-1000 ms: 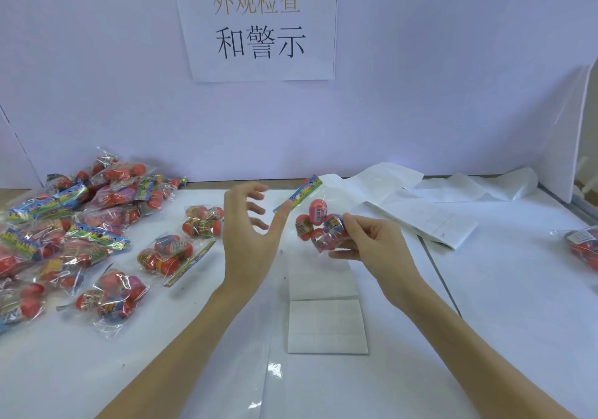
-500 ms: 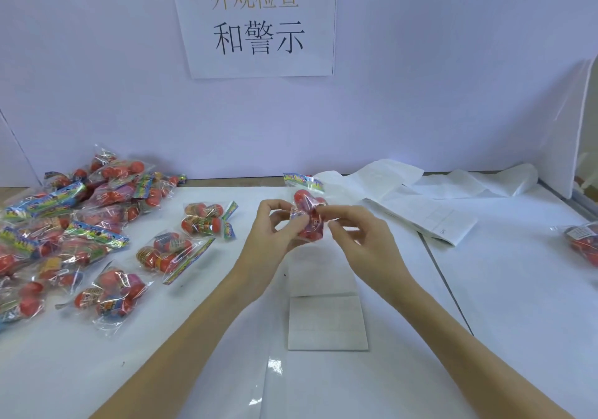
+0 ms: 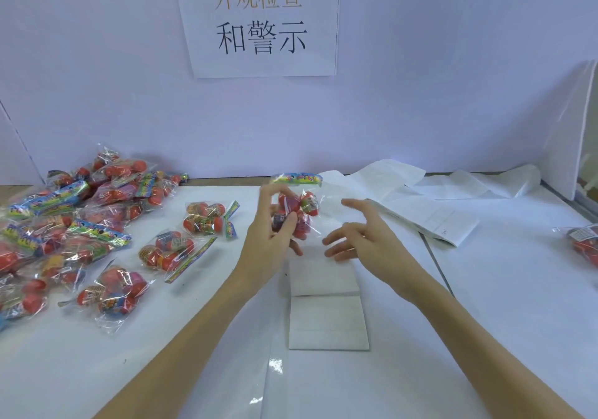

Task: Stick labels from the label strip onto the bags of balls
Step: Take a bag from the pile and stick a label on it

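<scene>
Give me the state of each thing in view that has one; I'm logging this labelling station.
left hand: raised, gripping one bag
held bag of balls: lifted off the table, header card up
right hand: open, fingers spread, holding nothing
label strip: flat on the table, folded
bag pile: heaped at left
lone bag: lying at far right

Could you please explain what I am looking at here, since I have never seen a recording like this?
There is no machine: a person wears a camera on the head, so this single view looks forward and down at their own two bare hands over a white table. The left hand holds up a clear bag of balls; the right hand is open beside it, holding nothing. A pile of similar bags lies on the left, and one more bag at the right edge. The folded white label strip lies below the hands.
</scene>
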`<act>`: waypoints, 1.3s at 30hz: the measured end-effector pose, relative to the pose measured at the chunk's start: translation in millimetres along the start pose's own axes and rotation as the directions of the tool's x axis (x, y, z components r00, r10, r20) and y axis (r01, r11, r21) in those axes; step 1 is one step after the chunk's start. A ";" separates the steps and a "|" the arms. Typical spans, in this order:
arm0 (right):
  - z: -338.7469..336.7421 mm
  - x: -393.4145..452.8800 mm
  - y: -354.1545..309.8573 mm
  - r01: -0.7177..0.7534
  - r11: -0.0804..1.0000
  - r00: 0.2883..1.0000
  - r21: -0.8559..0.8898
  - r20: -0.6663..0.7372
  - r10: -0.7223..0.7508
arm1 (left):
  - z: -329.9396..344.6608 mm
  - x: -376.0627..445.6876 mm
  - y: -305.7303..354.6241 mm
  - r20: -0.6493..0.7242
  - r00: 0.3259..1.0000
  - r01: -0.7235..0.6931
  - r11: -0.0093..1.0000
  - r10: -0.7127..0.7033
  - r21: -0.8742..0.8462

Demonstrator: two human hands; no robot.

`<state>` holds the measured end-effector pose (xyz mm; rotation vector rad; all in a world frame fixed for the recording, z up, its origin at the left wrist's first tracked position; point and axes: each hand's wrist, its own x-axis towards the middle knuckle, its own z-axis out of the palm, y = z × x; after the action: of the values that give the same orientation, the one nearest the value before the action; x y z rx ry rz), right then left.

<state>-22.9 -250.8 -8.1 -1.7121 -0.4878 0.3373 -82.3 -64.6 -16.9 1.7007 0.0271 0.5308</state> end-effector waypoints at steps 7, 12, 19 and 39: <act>-17.6 -8.1 1.1 0.192 0.766 0.902 -0.614 0.419 0.109 | -3.9 -0.8 3.0 0.059 0.998 -0.010 0.948 -0.009 0.319; -17.8 0.2 4.0 0.184 0.832 0.983 -0.523 0.103 -0.152 | -8.3 2.0 5.8 0.094 0.992 0.054 0.967 -0.079 0.250; -17.6 4.4 4.9 0.286 0.855 0.942 -0.432 -0.035 -0.333 | -9.6 2.9 2.9 0.103 0.992 0.043 0.961 -0.074 0.274; 7.5 1.2 11.9 0.316 0.836 0.918 -0.449 -0.077 -0.389 | -5.5 0.4 -0.7 0.231 0.973 -0.106 0.928 0.022 0.357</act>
<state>-23.8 -245.6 -21.2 -2.0046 -0.7850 -0.2014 -83.7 -59.2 -16.8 2.1279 -0.0980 0.3959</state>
